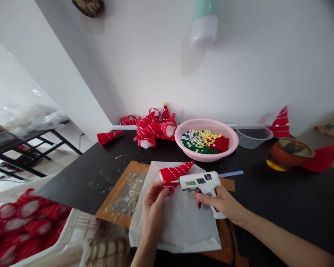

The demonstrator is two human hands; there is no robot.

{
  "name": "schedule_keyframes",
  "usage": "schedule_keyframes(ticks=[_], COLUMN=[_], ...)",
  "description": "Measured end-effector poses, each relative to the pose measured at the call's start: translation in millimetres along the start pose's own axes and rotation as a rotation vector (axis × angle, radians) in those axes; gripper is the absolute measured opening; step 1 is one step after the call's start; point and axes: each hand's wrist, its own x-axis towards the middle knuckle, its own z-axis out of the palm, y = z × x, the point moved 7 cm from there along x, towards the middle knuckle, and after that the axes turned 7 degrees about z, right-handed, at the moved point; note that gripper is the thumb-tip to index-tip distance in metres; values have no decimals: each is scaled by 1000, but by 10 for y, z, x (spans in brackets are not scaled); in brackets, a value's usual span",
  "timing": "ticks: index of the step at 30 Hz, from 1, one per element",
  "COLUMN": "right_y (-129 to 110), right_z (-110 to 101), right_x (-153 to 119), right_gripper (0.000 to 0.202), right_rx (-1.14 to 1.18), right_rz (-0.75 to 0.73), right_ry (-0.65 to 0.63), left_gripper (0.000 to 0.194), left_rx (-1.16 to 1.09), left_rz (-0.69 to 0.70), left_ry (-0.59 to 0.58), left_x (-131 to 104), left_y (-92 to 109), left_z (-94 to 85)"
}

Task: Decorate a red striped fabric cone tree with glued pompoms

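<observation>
My left hand (152, 202) pinches the lower edge of a red felt cone (176, 173) with white twisted cord wound round it and white stuffing at its wide end. My right hand (221, 202) is wrapped round the handle of a white glue gun (202, 181), with a bluish glue stick (231, 173) jutting from its back. The gun's nozzle points left and is at the cone's side, close to my left fingertips; whether it touches cannot be told. Beneath both hands lies a white paper sheet (187, 226).
Behind stands a pink basket (207, 157) of coloured pompoms, with a clear bowl (254, 139) to its right. Red cones (149, 129) are heaped by the wall. A jar (289, 152) stands at right; a crate (75, 231) of stuffed cones is at lower left. The gun's cord (231, 237) trails down.
</observation>
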Motion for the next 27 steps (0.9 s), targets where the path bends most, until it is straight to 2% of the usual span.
schedule_keyframes(ticks=[15,27], right_y=[48,95], right_z=[91,97], right_x=[59,96], right_gripper=[37,32], right_rx=[78,28], right_rz=[62,74], right_ry=[-21,-12], left_gripper=[37,36], left_rx=[3,7], left_rz=[-19,-12], left_ry=[-26,-47], left_x=[-18,-27], left_y=[14,25], left_z=[38,43])
